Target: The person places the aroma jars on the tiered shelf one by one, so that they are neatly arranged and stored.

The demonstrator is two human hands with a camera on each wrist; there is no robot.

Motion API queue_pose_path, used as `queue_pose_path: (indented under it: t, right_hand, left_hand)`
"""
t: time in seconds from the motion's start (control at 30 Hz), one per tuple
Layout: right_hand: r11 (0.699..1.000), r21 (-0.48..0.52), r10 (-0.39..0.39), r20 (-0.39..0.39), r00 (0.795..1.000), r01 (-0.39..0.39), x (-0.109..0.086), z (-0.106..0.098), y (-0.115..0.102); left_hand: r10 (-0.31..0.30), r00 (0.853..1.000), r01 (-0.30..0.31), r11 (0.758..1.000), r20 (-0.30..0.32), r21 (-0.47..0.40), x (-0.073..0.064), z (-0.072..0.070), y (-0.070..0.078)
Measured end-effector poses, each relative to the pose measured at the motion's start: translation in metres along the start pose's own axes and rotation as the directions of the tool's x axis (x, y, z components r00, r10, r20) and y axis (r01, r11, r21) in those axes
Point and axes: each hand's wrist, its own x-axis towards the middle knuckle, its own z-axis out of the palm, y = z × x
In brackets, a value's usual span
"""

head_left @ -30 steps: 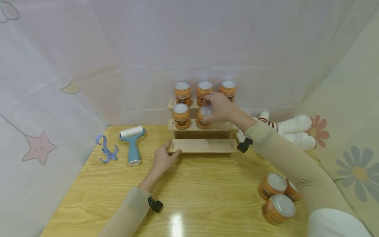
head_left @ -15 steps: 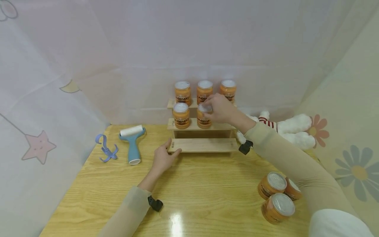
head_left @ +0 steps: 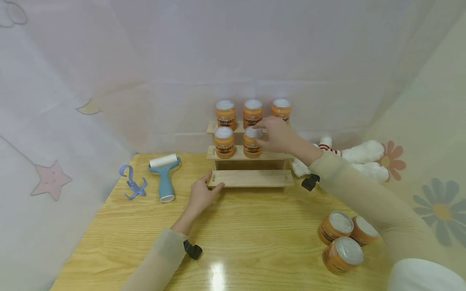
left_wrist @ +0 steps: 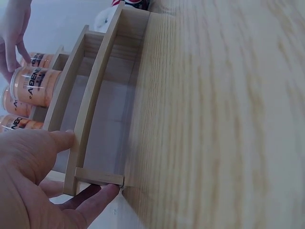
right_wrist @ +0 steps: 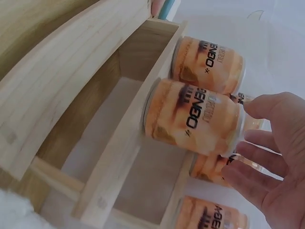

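A three-tier wooden shelf point(head_left: 255, 178) stands at the back of the table. My left hand point(head_left: 201, 196) grips the left end of its lowest board, thumb on the board and fingers around the end support point(left_wrist: 99, 175). On the middle tier an orange can point(head_left: 252, 146) with a silver lid stands upright, right of a matching can point(head_left: 223, 146). Beside the right one's lid is my right hand point(head_left: 279, 135). In the right wrist view that hand point(right_wrist: 281, 164) has its fingers spread, thumb close to the rim of the can point(right_wrist: 190, 114).
Three more cans stand on the top tier, one being the left can point(head_left: 225, 115). Several stand at the table's right, the front can point(head_left: 342, 255) among them. A white plush toy point(head_left: 364, 152) lies right of the shelf. At left are a blue-handled lint roller point(head_left: 165, 184) and a purple hook-shaped piece point(head_left: 134, 184).
The can under my right hand has gone from tilted to upright on the middle tier. My right fingers have loosened from its lid and shifted slightly right. The left hand stays put.
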Motion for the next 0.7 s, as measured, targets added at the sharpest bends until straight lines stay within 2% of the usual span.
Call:
queue_pose_path:
  t: [0.13,0.33,0.53,0.7]
  right_hand:
    - [1.0,0.02,0.009,0.004,1.0,-0.009,-0.017,-0.013,0.007]
    - [0.996,0.074,0.049,0.082,0.995,-0.055,-0.043,-0.039,0.014]
    - [1.0,0.014,0.017,0.103,0.995,-0.019,-0.076,-0.055,0.03]
    - [1.0,-0.01,-0.017,0.207,0.978,0.019,-0.109,-0.069,0.041]
  left_hand:
    - [-0.009,1.0,0.01,1.0,0.004,-0.021,-0.001,0.001,-0.001]
    - [-0.025,1.0,0.025,0.999,-0.001,-0.04,-0.002,-0.006,-0.003]
    - [-0.02,1.0,0.02,0.999,-0.01,-0.031,-0.002,-0.01,-0.006]
    - [-0.009,1.0,0.008,0.999,-0.004,-0.039,-0.001,-0.01,-0.007]
